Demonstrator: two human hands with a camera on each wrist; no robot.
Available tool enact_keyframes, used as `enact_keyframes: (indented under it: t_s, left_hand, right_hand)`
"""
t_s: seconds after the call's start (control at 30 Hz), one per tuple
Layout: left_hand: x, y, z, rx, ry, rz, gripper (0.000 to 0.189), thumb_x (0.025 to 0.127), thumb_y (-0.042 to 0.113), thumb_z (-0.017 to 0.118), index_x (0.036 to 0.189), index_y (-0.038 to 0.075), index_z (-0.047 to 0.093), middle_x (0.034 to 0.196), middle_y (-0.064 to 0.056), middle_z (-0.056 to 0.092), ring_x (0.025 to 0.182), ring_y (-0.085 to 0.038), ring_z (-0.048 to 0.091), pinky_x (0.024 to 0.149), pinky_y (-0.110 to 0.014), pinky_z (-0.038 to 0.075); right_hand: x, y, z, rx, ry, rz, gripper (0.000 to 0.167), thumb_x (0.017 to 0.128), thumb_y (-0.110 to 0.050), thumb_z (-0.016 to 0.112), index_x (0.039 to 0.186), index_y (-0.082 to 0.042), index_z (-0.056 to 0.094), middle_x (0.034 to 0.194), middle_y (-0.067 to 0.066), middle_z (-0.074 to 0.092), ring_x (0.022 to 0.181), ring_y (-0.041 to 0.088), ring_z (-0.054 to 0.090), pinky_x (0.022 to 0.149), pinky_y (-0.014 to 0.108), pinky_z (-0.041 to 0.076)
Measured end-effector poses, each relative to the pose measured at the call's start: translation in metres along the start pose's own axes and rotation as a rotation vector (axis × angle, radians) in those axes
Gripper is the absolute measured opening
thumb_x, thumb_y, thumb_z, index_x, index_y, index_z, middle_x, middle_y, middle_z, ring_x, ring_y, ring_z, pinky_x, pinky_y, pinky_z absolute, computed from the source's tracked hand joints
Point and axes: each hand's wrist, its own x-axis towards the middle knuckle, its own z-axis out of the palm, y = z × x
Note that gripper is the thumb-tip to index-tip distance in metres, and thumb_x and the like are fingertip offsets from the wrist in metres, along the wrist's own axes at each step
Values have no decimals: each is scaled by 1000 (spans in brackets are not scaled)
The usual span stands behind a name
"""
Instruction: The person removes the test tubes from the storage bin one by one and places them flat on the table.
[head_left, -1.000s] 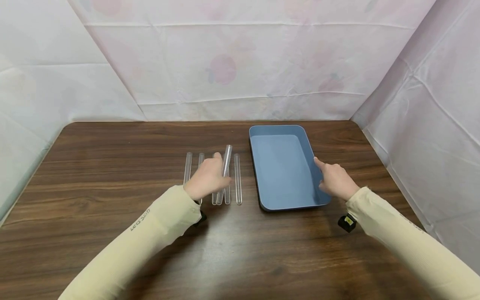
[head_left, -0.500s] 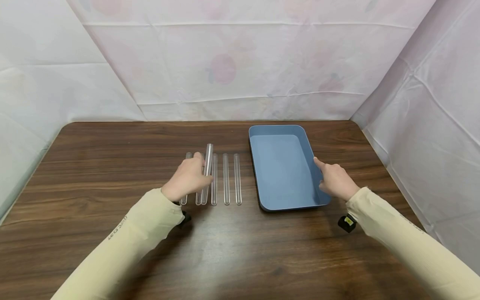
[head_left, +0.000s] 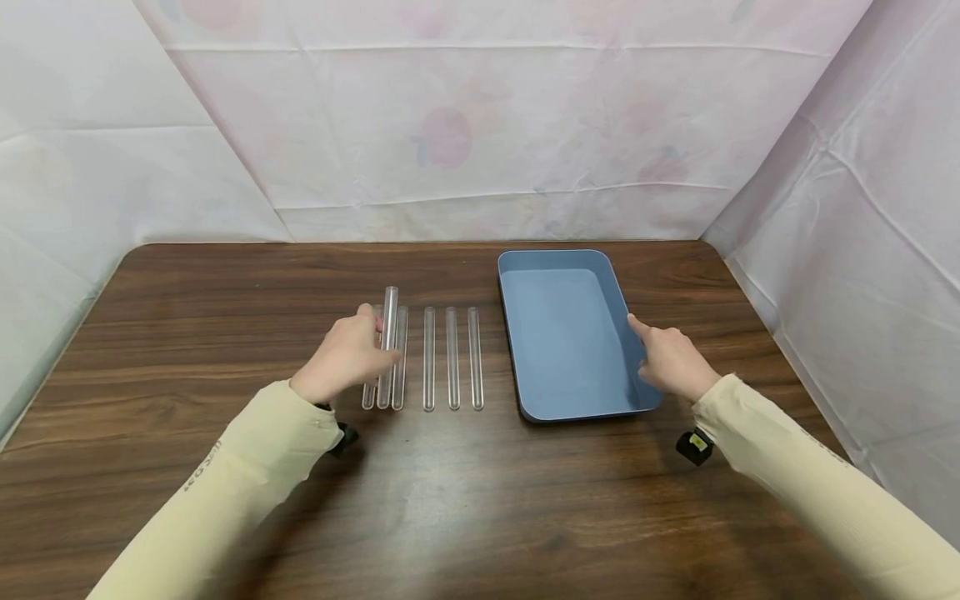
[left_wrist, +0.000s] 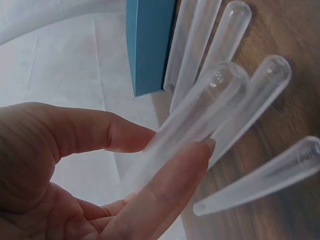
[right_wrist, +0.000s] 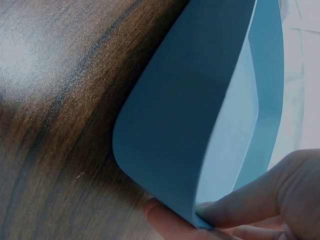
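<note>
My left hand (head_left: 341, 354) pinches a clear test tube (head_left: 389, 321) between thumb and fingers. In the left wrist view, the rounded end of that held test tube (left_wrist: 215, 95) points away from the palm, over the others. Beneath it on the table lie more test tubes (head_left: 453, 358), roughly parallel, rounded ends toward me; the leftmost is partly hidden by the hand. My right hand (head_left: 675, 362) holds the right wall of a blue rectangular tray (head_left: 566, 333). In the right wrist view, the thumb (right_wrist: 240, 207) is inside the tray wall, with fingers outside.
Both hands work over a dark wood-grain table (head_left: 480, 500). A pale patterned cloth (head_left: 487, 125) hangs behind the table's far edge and along the sides. The tray stands to the right of the row of tubes, and nothing lies in it.
My left hand has moved left with the pinched test tube, from over the right part of the row to its left end. The right hand and tray have stayed put.
</note>
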Motion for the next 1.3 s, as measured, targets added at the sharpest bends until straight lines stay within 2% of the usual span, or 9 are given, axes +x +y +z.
enact_keyframes:
  t_s: [0.2, 0.4, 0.57, 0.7, 0.87, 1.17, 1.3]
  left_hand:
    - [-3, -8, -4, -9, -1, -16, 41, 83, 14, 58, 115, -6, 41, 76, -11, 58, 56, -16, 66, 77, -41, 49]
    - [-3, -17, -8, -16, 0, -54, 40, 84, 12, 56, 116, -7, 42, 84, -16, 58, 56, -16, 68, 78, -44, 51]
    - [-3, -24, -13, 10, -5, -73, 38, 83, 12, 55, 114, -6, 42, 90, -21, 61, 58, -17, 68, 75, -41, 50]
    - [-3, -28, -15, 25, 2, -74, 37, 78, 9, 52, 111, -6, 43, 86, -18, 61, 58, -17, 68, 70, -37, 49]
    - [-3, -33, -17, 33, 12, -73, 37, 79, 9, 51, 111, -6, 43, 77, -12, 58, 57, -17, 68, 69, -37, 48]
    - [-2, -40, -15, 52, 56, -81, 31, 76, 8, 51, 104, -4, 45, 69, -8, 60, 53, -16, 66, 67, -34, 45]
    - [0, -45, -14, 60, 43, -98, 29, 77, 8, 51, 103, -3, 45, 71, -11, 62, 53, -16, 66, 70, -37, 46]
  right_hand:
    - [0, 0, 0, -1, 1, -3, 75, 72, 13, 47, 144, 13, 27, 47, -5, 29, 43, 8, 18, 43, 21, 20]
    - [0, -1, 0, -4, 7, -5, 74, 72, 13, 47, 144, 12, 27, 47, -5, 28, 44, 8, 18, 44, 21, 20]
    - [-1, -2, 1, -4, 11, -13, 73, 73, 13, 47, 144, 13, 28, 46, -5, 29, 44, 8, 17, 44, 20, 20]
    - [-1, -2, 1, -5, 7, -9, 74, 73, 13, 46, 144, 12, 28, 46, -5, 28, 44, 8, 17, 44, 20, 20]
    - [-1, -2, 1, -9, 10, -10, 74, 73, 13, 47, 144, 12, 28, 46, -5, 28, 44, 8, 17, 44, 21, 19]
    - [-1, -2, 0, -13, 5, -6, 74, 73, 13, 47, 144, 12, 27, 46, -5, 28, 43, 8, 18, 43, 21, 20]
    - [0, -2, 0, -6, -2, -2, 75, 73, 13, 46, 145, 12, 26, 46, -5, 28, 44, 8, 17, 43, 21, 20]
